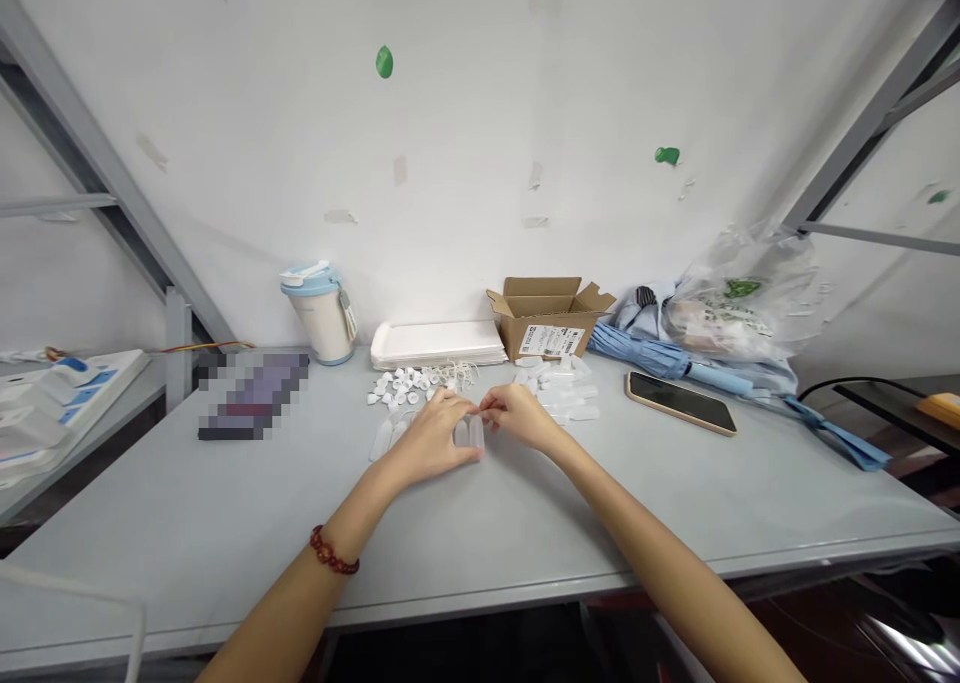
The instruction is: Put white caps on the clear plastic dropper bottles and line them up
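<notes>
My left hand is curled, its thumb and fingers around the last of a row of small translucent plastic pieces with rounded tops. More of the row shows to the left of that hand, partly hidden behind it. My right hand has its fingertips pinched together at the upper right of the same piece; what lies between them is too small to tell. Just beyond my left hand lies a loose pile of small white caps. Several clear plastic pieces lie beyond my right hand.
Along the wall stand a cream-and-blue tumbler, a stack of white trays and an open cardboard box. A phone, a folded blue umbrella and a plastic bag are at right. A pixelated dark item lies left.
</notes>
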Available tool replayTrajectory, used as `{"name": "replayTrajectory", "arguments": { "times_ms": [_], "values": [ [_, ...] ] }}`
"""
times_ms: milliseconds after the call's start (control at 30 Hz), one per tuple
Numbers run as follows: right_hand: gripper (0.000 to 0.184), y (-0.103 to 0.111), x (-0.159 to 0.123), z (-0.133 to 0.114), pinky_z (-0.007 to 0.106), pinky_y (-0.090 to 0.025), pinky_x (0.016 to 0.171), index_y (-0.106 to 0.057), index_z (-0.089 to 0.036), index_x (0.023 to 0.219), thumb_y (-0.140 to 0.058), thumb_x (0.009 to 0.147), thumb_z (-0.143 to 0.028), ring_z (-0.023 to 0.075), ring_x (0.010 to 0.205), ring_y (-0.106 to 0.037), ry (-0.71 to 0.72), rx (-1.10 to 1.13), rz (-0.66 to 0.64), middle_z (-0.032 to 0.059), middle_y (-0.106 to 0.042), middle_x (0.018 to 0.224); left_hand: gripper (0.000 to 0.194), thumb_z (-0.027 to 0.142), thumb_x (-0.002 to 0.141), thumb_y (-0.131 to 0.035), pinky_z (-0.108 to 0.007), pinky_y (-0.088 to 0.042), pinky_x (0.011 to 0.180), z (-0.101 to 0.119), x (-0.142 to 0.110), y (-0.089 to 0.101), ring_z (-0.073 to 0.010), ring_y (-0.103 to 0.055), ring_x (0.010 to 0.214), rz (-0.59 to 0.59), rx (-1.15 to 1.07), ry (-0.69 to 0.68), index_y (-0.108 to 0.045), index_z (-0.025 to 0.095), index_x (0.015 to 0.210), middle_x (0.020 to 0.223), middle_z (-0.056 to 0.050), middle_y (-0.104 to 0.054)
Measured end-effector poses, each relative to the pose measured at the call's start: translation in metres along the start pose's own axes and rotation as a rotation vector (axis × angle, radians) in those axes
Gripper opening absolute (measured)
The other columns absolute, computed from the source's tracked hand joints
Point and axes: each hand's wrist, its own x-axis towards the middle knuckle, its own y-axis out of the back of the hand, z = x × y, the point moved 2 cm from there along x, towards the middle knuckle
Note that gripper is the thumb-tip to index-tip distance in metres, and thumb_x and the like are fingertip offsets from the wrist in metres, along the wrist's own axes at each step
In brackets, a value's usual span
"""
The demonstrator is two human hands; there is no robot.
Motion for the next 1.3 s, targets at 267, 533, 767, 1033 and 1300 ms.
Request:
{"name": "replayTrajectory", "arguments": {
  "times_ms": [267, 533, 767, 1033, 1300],
  "values": [
    [0.024, -0.004, -0.001, 0.000, 0.022, -0.045, 0.058, -0.068, -0.015, 0.076, -0.053, 0.068, 0.002, 0.0137, 0.059, -0.062, 0.028, -0.093, 0.025, 0.0014, -0.068, 0.065, 0.047, 0.035, 0.063, -0.071, -0.043, -0.042, 0.088, -0.007, -0.002, -0.004, -0.0313, -0.044, 0.109, -0.021, 0.003, 0.012, -0.061, 0.019, 0.106, 0.103, -0.011, -0.058],
    [0.023, -0.008, -0.001, 0.002, 0.023, -0.046, 0.060, -0.067, -0.015, 0.083, -0.056, 0.069, -0.001, 0.0149, 0.066, -0.063, 0.035, -0.106, 0.009, 0.0037, -0.070, 0.075, 0.045, 0.034, 0.067, -0.068, -0.043, -0.041, 0.087, -0.003, -0.004, 0.000, -0.0314, -0.043, 0.110, -0.085, 0.034, 0.026, -0.058, 0.018, 0.108, 0.104, -0.010, -0.057],
    [0.022, -0.009, -0.001, 0.004, 0.023, -0.046, 0.062, -0.066, -0.016, 0.086, -0.058, 0.070, -0.003, 0.0152, 0.069, -0.064, 0.043, -0.099, 0.013, 0.0033, -0.071, 0.078, 0.045, 0.033, 0.066, -0.066, -0.043, -0.041, 0.088, -0.003, -0.004, 0.000, -0.0315, -0.043, 0.110, -0.073, 0.028, 0.015, -0.057, 0.020, 0.108, 0.105, -0.009, -0.057],
    [0.023, -0.010, -0.001, 0.004, 0.024, -0.045, 0.062, -0.065, -0.015, 0.089, -0.057, 0.071, -0.003, 0.0160, 0.069, -0.064, 0.049, -0.114, 0.014, 0.0044, -0.071, 0.079, 0.042, 0.032, 0.068, -0.065, -0.042, -0.040, 0.088, -0.003, -0.004, 0.000, -0.0308, -0.044, 0.109, -0.074, 0.085, 0.017, -0.057, 0.019, 0.107, 0.104, -0.010, -0.057],
    [0.025, -0.011, -0.001, 0.004, 0.025, -0.046, 0.066, -0.064, -0.014, 0.092, -0.056, 0.072, -0.002, 0.0171, 0.075, -0.065, 0.050, -0.111, 0.007, 0.0067, -0.072, 0.084, 0.041, 0.029, 0.068, -0.066, -0.042, -0.039, 0.090, -0.002, -0.003, 0.000, -0.0310, -0.042, 0.111, -0.080, 0.070, 0.033, -0.057, 0.016, 0.105, 0.107, -0.011, -0.058]
  ]
}}
